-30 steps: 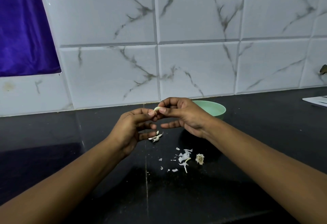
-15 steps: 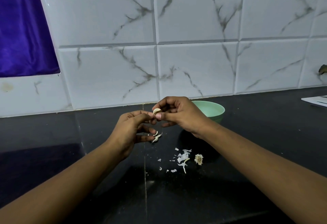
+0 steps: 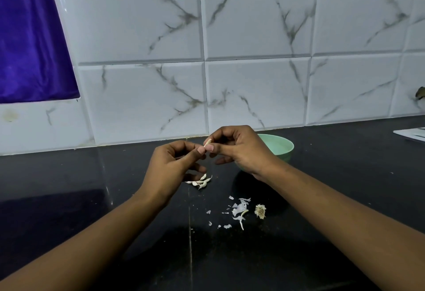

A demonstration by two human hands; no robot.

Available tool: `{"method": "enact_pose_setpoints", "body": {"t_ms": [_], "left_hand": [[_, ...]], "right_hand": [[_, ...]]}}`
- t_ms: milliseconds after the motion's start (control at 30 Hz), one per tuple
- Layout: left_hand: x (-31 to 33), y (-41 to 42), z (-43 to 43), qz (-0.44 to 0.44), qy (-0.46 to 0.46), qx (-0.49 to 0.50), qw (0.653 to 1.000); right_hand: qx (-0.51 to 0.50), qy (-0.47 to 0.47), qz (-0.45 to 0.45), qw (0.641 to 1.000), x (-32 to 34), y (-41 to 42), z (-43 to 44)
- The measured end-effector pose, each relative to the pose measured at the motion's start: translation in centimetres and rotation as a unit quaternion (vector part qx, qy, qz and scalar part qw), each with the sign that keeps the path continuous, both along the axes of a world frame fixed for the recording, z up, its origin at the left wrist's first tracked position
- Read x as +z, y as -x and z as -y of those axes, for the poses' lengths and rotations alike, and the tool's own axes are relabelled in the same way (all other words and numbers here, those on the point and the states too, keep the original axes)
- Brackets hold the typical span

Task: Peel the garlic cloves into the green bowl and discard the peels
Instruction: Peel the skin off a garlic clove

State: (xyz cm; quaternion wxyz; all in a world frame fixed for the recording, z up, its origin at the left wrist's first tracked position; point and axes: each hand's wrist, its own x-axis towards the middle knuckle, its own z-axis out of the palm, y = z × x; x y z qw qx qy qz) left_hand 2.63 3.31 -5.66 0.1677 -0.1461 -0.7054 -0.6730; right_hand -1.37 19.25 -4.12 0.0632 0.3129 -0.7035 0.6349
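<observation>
**Clove pinched between both hands, bowl behind right hand**

Black glossy counter (image 3: 322, 198), white marble-look tile wall behind, purple cloth at 10 o'clock. Both hands are raised over the counter at frame centre. The right hand (image 3: 241, 150) has thumb and forefinger closed on one small garlic clove (image 3: 207, 142); other fingers are loosely curled. The left hand (image 3: 170, 166) meets it from 9 o'clock, thumb tip touching the clove's lower end, fingers half curled; whether it grips skin or just presses, cannot tell. The clove's long axis tilts from about 7 to 1 o'clock.

The green bowl (image 3: 284, 147) sits at 3 o'clock of the clove, just behind the right hand and partly hidden by it; contents not visible. The right hand is clearly the nearer one for the drop, so a short move toward 3 o'clock should do it.

Unpeeled cloves (image 3: 202, 181) lie in a small heap under the left hand. Loose peels (image 3: 239, 210) and a root stub (image 3: 260, 210) lie at 5 o'clock, not yet discarded. Judged mid-task: peeling in hand.
</observation>
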Motion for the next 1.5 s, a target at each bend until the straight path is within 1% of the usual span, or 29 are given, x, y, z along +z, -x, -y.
{"method": "enact_pose_setpoints", "body": {"t_ms": [167, 333, 467, 667, 767, 867, 1000, 1200, 1333, 1500], "left_hand": [[0.1, 0.0, -0.1, 0.019, -0.016, -0.001, 1.0], [0.3, -0.1, -0.1, 0.063, -0.058, -0.016, 0.996], [0.5, -0.1, 0.0, 0.066, -0.075, -0.018, 0.995], [0.5, -0.2, -0.1, 0.06, -0.072, -0.016, 0.995], [0.5, -0.2, -0.1, 0.047, -0.072, -0.005, 0.996], [0.5, -0.2, -0.1, 0.022, -0.058, 0.022, 0.998], [0.2, -0.3, -0.2, -0.019, -0.023, 0.062, 0.998], [0.0, -0.4, 0.0, -0.073, 0.073, 0.127, 0.986], [0.2, -0.7, 0.1, -0.115, 0.123, 0.156, 0.973], [0.4, -1.1, -0.1, -0.154, 0.156, 0.173, 0.96]], "right_hand": [[0.003, -0.041, -0.006, 0.999, 0.2, 0.0, 0.0], [0.04, -0.022, 0.04, 0.998, 0.1, -0.1, -0.1], [0.048, -0.013, 0.061, 0.997, 0.0, -0.1, -0.2], [0.05, 0.036, 0.039, 0.997, 0.3, -0.2, -0.2], [-0.006, 0.047, -0.005, 0.999, 0.2, -0.1, 0.0], [-0.033, 0.05, -0.052, 0.997, 0.2, -0.4, 0.2], [-0.03, 0.065, -0.08, 0.994, 0.0, -1.1, 0.8], [-0.047, 0.042, -0.114, 0.992, -0.1, -1.4, 0.9], [-0.05, 0.04, -0.119, 0.991, -0.1, -1.4, 1.1], [-0.042, 0.033, -0.108, 0.993, 0.1, -1.4, 1.0]]}}
